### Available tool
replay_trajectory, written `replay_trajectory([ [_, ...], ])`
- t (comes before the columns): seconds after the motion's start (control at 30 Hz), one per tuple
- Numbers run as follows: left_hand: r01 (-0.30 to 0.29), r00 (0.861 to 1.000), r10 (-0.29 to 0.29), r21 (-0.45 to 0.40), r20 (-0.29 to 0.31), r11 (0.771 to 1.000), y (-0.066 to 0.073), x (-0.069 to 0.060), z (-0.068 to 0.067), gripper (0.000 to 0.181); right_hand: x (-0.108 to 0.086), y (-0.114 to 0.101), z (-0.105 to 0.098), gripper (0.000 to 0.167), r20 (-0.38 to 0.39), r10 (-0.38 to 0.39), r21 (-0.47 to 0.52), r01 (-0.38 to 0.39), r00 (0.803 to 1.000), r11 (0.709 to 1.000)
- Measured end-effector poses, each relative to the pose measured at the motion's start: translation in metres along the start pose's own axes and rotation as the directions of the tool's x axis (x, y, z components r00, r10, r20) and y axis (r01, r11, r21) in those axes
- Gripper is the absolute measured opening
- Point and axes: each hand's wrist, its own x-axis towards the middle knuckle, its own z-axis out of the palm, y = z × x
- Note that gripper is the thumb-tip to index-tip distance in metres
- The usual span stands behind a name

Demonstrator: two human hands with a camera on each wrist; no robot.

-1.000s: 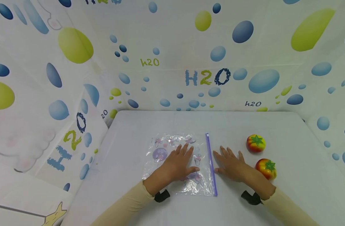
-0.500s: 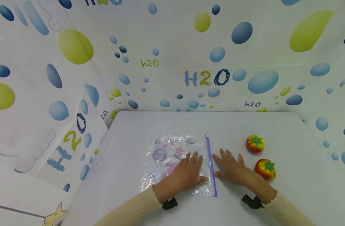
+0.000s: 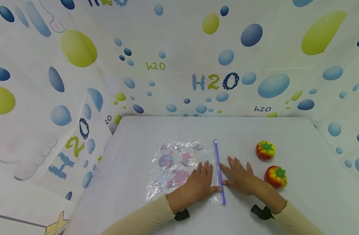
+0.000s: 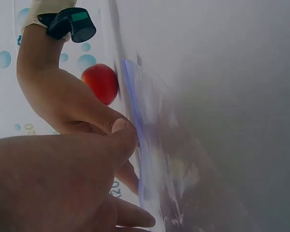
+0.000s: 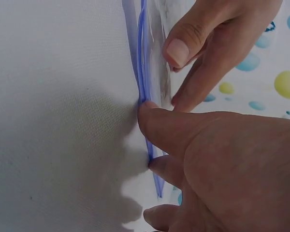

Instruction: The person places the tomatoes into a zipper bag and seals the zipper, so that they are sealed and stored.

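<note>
A clear zip bag printed with pink and purple figures lies flat on the white table, its purple zip strip along the right side. My left hand rests on the bag with fingers stretched out, the thumb at the strip. From the right, my right hand touches the strip; in the right wrist view its thumb and a fingertip meet the purple edge. Neither hand grips anything. Beyond the right hand sit two red-yellow toy fruits with green leaf tops, a far one and a near one.
The near toy fruit stands close beside the right forearm. A white sheet printed with blue and green drops rises behind the table and at its sides. Black wrist cameras sit under both wrists.
My left hand has slid right and toward me across the bag, bringing its thumb to the zip strip. My right hand has shifted slightly left onto the strip. The toy fruits stay put.
</note>
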Motion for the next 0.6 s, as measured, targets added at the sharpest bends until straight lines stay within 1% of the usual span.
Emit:
replay_trajectory([
  [0.13, 0.016, 1.0, -0.016, -0.003, 0.001, 1.0, 0.0018, 0.001, 0.0019, 0.09, -0.0011, -0.0022, -0.0011, 0.071, -0.001, -0.012, -0.001, 0.012, 1.0, 1.0],
  [0.27, 0.018, 1.0, -0.018, 0.0, 0.0, 1.0, 0.0038, 0.0015, 0.0018, 0.088, -0.0024, -0.0042, -0.0014, 0.068, -0.015, -0.023, -0.006, 0.022, 1.0, 1.0],
  [0.43, 0.017, 1.0, -0.017, 0.004, -0.007, 1.0, 0.005, 0.001, 0.0008, 0.087, -0.0027, -0.005, 0.0003, 0.067, -0.019, -0.022, -0.01, 0.022, 1.0, 1.0],
  [0.6, 0.028, 0.999, -0.029, -0.005, -0.017, 1.0, 0.0055, 0.0005, 0.0026, 0.087, -0.0022, -0.0052, 0.0051, 0.067, -0.031, -0.017, 0.002, 0.017, 0.999, 1.0],
])
